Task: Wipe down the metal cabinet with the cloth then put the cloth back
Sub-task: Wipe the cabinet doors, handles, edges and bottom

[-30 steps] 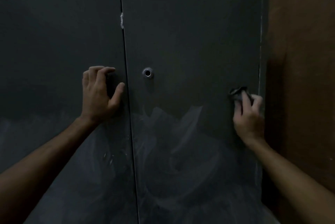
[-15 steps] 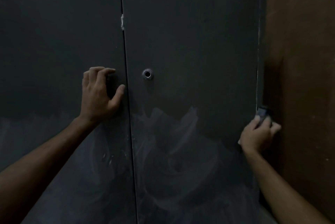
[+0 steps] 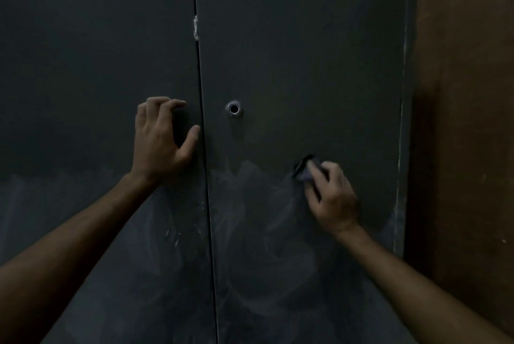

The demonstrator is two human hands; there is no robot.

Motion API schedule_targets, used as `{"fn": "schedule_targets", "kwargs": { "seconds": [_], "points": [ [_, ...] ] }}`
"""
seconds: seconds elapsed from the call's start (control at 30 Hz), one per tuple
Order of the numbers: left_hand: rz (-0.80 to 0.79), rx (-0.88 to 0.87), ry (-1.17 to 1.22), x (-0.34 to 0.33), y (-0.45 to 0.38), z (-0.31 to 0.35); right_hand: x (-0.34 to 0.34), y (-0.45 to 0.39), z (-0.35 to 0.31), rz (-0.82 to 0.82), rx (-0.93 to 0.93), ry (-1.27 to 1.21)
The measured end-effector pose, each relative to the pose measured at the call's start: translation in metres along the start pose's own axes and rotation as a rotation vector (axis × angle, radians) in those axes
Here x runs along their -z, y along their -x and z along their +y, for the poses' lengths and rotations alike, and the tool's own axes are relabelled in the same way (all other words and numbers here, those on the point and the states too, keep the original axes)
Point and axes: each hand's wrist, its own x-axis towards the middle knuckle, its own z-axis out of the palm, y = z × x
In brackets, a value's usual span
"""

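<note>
A dark grey metal cabinet [image 3: 306,51] with two shut doors fills the view. Pale dusty smears cover its lower half. My right hand [image 3: 332,199] presses a small dark cloth [image 3: 304,169] flat against the right door, below and to the right of a round metal lock [image 3: 234,109]. Most of the cloth is hidden under my fingers. My left hand [image 3: 160,140] rests on the left door next to the centre seam, fingers curled and thumb apart, holding nothing.
A brown wall [image 3: 467,121] stands directly right of the cabinet's edge. A small white mark [image 3: 195,27] sits on the seam between the doors, above my left hand.
My right hand with the cloth slid down to the door's right edge, then swept left and up toward the middle of the right door. My left hand stayed in place.
</note>
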Motion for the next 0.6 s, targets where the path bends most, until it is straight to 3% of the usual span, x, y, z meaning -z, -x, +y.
{"fn": "schedule_targets", "kwargs": {
  "seconds": [0.07,0.13,0.2,0.27,0.3,0.33,0.37,0.47,0.5,0.57,0.6],
  "points": [
    [-0.013,-0.015,-0.007,0.001,-0.001,-0.002,0.005,0.007,0.02,-0.115,0.456,0.07],
    [-0.016,-0.016,-0.016,0.001,-0.001,-0.004,0.013,-0.008,0.039,-0.155,0.631,0.104],
    [-0.006,-0.009,-0.025,-0.001,-0.001,-0.003,0.013,-0.036,0.044,-0.065,0.394,0.099],
    [0.008,-0.008,-0.036,-0.002,-0.001,-0.002,0.005,-0.06,0.024,0.096,-0.11,0.068],
    [0.01,-0.01,-0.038,-0.001,-0.001,-0.002,0.0,-0.064,0.006,0.142,-0.256,0.057],
    [0.007,-0.012,-0.038,-0.001,-0.001,-0.003,-0.005,-0.061,-0.01,0.16,-0.262,0.054],
    [0.003,-0.014,-0.038,0.0,0.0,-0.004,-0.011,-0.05,-0.023,0.135,-0.135,0.045],
    [-0.004,-0.019,-0.036,0.002,-0.001,-0.004,-0.018,0.004,-0.026,-0.094,0.582,0.028],
    [-0.007,-0.018,-0.034,0.002,-0.001,-0.004,-0.013,0.011,-0.016,-0.154,0.718,0.047],
    [-0.002,-0.011,-0.032,0.001,0.0,-0.003,-0.006,-0.002,0.003,-0.146,0.741,0.088],
    [0.005,-0.004,-0.031,0.0,0.0,-0.003,-0.004,-0.018,0.008,-0.103,0.63,0.101]
  ]
}}
